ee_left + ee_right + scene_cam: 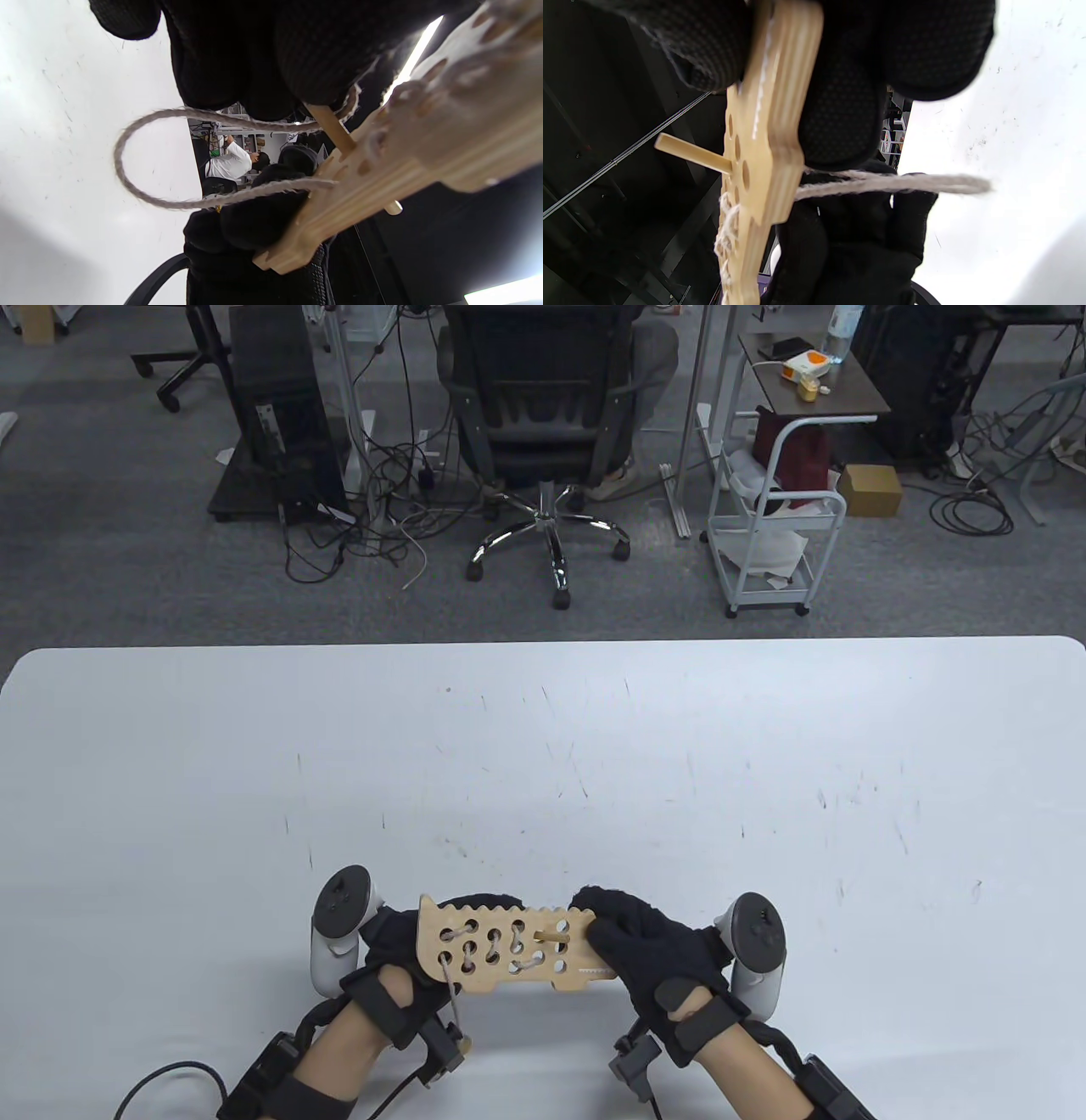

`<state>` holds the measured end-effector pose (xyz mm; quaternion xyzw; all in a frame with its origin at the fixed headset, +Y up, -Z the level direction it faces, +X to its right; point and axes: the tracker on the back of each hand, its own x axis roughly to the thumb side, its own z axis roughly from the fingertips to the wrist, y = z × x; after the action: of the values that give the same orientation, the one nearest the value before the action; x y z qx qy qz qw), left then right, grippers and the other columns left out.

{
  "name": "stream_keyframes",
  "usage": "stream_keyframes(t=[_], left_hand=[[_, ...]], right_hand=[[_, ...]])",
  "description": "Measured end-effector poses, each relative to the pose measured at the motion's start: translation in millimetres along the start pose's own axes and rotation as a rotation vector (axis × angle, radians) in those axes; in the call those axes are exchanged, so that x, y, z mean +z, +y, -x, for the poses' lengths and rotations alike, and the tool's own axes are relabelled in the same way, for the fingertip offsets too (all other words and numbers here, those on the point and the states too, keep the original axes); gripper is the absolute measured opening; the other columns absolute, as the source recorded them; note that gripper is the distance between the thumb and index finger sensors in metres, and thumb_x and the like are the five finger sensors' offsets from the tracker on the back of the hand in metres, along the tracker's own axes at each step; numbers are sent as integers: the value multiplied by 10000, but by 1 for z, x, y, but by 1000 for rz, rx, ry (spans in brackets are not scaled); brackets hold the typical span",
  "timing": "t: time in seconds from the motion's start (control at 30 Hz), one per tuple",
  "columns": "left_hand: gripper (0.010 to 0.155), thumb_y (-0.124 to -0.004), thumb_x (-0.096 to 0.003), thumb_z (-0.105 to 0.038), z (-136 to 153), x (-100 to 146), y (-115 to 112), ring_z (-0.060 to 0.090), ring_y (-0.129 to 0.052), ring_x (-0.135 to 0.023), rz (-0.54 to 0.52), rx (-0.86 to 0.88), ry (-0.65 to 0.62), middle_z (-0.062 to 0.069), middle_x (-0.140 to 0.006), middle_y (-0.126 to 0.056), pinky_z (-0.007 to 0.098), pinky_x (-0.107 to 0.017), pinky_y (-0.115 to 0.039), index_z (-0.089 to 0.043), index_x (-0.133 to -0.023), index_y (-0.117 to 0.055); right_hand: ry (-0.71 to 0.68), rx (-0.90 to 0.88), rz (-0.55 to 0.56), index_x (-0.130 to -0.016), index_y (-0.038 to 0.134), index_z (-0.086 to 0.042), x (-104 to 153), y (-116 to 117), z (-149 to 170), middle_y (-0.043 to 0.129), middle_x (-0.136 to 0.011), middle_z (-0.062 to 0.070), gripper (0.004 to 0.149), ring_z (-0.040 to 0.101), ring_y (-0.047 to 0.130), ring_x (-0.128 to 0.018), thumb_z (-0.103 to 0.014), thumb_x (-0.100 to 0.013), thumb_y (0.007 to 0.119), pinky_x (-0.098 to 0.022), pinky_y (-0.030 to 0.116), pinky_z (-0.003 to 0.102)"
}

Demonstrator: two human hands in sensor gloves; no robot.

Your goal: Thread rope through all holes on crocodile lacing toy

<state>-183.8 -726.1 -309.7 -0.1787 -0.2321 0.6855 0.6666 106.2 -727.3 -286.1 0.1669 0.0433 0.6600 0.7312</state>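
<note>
From my table feed the white worktop [764,746] is evenly and brightly lit with only soft shadows, while both wrist feeds blow it out to glare, smear the near crocodile lacing toy [466,127], and crush the gloves to black.

The crocodile lacing toy [509,946] is seen in pale, natural wood, its face patterned with rows of round and oval holes and its edges cut into small scallops and fine white teeth. The rope [140,169] is shown as greyish-beige twisted fibre, and the wooden needle [691,153] as light yellow-tan. The left hand [399,950] and the right hand [653,959] are covered in black knitted gloves, whose fingers [840,106] are marked with a fine dotted weave. The trackers [335,929] are coloured light grey with dark tops. The counter [543,780] is seen as white, flecked with small dark scratches. The floor [102,543] is carpeted in grey.
</note>
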Motion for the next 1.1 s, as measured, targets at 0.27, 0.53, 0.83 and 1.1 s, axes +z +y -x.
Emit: stream_keyframes(t=[0.27, 0.53, 0.83, 1.1], left_hand=[[484, -875, -422, -280, 3, -2, -7, 282, -922, -836, 78, 130, 4, 6, -883, -950, 564, -726, -623, -290, -905, -868], [549, -865, -427, -274, 0, -2, -14, 256, -931, -834, 140, 228, -23, 1, -920, -932, 552, -729, -629, -277, -969, -780], [550, -853, -432, -275, 1, -3, -13, 235, -943, -817, 136, 222, -28, -14, -912, -944, 534, -724, -642, -302, -975, -768], [567, -837, -446, -301, 7, -2, -1, 263, -885, -868, 55, 199, 9, -19, -964, -882, 542, -735, -614, -326, -1002, -727]], right_hand=[[-14, 40, 18, -893, 760, -122, 0, -1, -1, 1005, -689, 62, 485, 242, 1065, -464, -346, -467, 818, -391, 835, 446], [-35, 100, 25, -888, 768, -126, 1, 1, -4, 1009, -688, 67, 485, 251, 1065, -463, -354, -462, 813, -389, 832, 452], [-24, 86, 31, -874, 772, -125, 0, -1, -3, 1008, -665, 50, 473, 236, 1066, -439, -352, -460, 808, -383, 835, 449], [-28, 64, 57, -875, 768, -127, -1, -9, -4, 1004, -671, 49, 472, 236, 1063, -447, -352, -461, 811, -391, 834, 447]])
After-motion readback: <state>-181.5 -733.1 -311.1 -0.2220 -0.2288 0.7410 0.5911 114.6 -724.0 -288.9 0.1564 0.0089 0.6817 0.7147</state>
